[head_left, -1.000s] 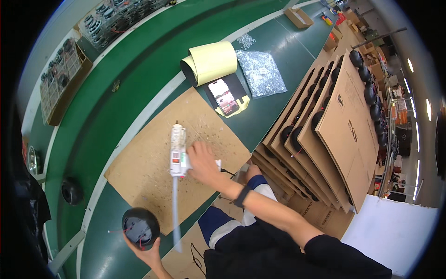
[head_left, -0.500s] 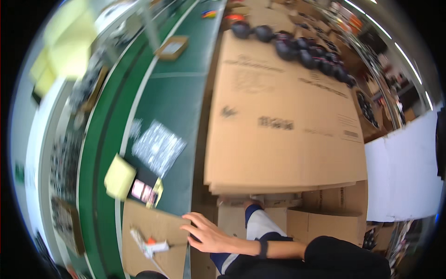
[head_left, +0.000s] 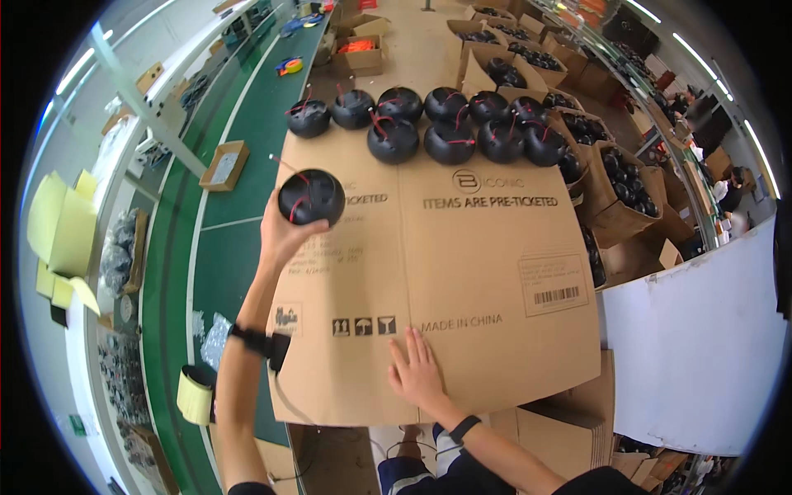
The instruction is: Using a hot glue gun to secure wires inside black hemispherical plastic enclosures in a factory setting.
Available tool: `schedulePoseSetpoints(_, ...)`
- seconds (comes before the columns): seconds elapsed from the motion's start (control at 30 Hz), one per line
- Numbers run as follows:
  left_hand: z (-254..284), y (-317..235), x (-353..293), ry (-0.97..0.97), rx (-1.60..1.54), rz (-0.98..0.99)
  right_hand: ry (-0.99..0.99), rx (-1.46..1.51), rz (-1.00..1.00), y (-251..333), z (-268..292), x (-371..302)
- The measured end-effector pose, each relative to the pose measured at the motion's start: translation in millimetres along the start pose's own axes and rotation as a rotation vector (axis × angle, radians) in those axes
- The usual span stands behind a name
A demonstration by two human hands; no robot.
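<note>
A shiny black ball (head_left: 312,198) with thin red cord strands sits in my left hand (head_left: 285,227), whose fingers curl round its near left side. It is held above the left part of a large flat cardboard box (head_left: 495,256). Lower on that cardboard, near its front edge, my right hand (head_left: 418,375) rests palm down with the fingers stretched out, holding nothing. Along the far edge stand several more black balls (head_left: 392,140), in rough rows, most with red cords sticking out. A dark strap with a small block and a cable is on my left wrist.
A green workbench (head_left: 235,247) runs along the left, bearing a small open carton (head_left: 224,167), clear plastic bags (head_left: 216,338) and a yellow roll (head_left: 195,396). Cartons of black balls (head_left: 623,186) line the right. A white panel (head_left: 685,330) stands at the near right.
My right hand has left the cardboard piece on the bench and now lies on the large box. My left hand has come into view holding a black ball. The view has shifted.
</note>
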State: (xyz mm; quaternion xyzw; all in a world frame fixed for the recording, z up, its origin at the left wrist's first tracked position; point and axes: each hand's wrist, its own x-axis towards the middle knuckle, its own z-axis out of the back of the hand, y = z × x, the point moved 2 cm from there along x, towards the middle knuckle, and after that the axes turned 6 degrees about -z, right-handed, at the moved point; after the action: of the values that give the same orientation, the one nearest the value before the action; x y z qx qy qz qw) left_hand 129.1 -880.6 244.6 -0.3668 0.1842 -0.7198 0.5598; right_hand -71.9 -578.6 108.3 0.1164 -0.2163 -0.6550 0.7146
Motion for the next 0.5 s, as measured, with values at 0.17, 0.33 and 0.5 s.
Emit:
schedulePoseSetpoints(0.17, -82.7, 67.3, 118.8, -0.241, 0.005, 0.107, 0.079, -0.036, 0.013, 8.1, -5.4, 3.6)
schedulePoseSetpoints(0.33, -149.6, 80.3, 153.6, -0.229, -0.118, 0.091, 0.105, -0.039, -0.017, 0.2, -7.0, 2.3)
schedulePoseSetpoints(0.5, -187.2, 70.5, 164.2, -0.057, -0.286, 0.015, 0.123, -0.059, -0.059, -9.2, -1.5, -2.1)
